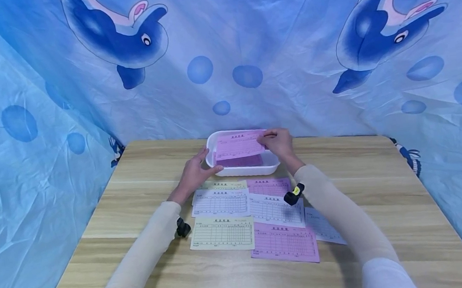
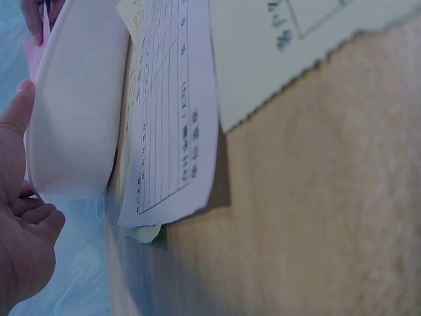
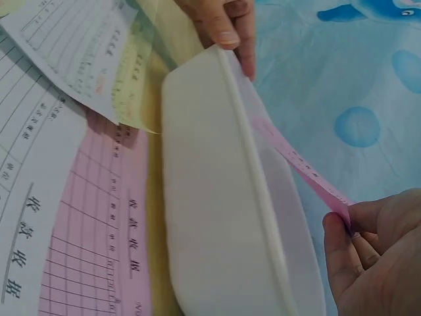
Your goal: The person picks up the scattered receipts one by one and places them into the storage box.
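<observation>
A white plastic tray [image 1: 248, 171] stands near the far edge of the wooden table. My left hand [image 1: 193, 171] holds its left end, with the thumb [image 2: 20, 108] at the rim and the fingers curled by the outer wall. Between thumb and fingers, my right hand [image 1: 279, 143] pinches the right end of a pink receipt slip [image 1: 237, 145], raised at a tilt over the tray. Another pink slip [image 1: 241, 161] lies inside the tray, partly hidden under the raised one.
In front of the tray lie overlapping receipt slips: yellow [image 1: 222, 234], white [image 1: 220, 203] and pink [image 1: 284, 243]. A further white slip [image 1: 322, 227] is partly covered by my right forearm. Behind the table hangs a blue dolphin-print cloth [image 1: 286, 27].
</observation>
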The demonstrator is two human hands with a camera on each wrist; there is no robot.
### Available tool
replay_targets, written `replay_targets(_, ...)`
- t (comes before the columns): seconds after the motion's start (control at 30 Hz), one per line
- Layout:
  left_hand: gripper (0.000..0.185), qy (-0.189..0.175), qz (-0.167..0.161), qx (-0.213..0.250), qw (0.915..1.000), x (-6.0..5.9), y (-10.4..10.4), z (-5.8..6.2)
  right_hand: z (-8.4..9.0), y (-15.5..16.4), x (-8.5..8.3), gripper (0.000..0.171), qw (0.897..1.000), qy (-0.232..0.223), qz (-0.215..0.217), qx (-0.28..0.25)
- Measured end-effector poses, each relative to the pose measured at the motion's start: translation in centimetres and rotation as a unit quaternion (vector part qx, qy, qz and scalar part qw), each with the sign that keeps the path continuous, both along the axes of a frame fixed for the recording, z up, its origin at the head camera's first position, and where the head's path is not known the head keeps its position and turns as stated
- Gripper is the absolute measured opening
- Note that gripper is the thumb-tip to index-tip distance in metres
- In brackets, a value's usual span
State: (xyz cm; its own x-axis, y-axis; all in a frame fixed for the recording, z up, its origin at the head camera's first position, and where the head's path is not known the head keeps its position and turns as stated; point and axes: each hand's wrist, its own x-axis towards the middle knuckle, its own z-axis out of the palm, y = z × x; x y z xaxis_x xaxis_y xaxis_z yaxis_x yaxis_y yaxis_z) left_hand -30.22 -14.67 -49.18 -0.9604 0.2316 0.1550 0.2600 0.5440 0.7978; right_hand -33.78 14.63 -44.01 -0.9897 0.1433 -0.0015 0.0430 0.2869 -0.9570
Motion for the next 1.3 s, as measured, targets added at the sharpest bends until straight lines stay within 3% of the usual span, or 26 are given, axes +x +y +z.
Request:
replay_targets(0.7,0.097,0.002,0.002,0.004,1.0000,0.0,0.0,0.0,-1.1,-1.7,-0.3,0.020,0.994,0.000,0.025,0.108)
replay_targets(1.07,0.096,0.006,0.000,0.010,0.9999,0.2,0.2,0.0,-0.3,0.4,0.0,0.029,0.996,0.015,0.054,0.066)
replay_targets(1.3,0.096,0.008,0.002,0.006,0.9999,0.3,0.1,0.0,1.4,2.4,1.2,0.037,0.996,0.044,0.079,0.027)
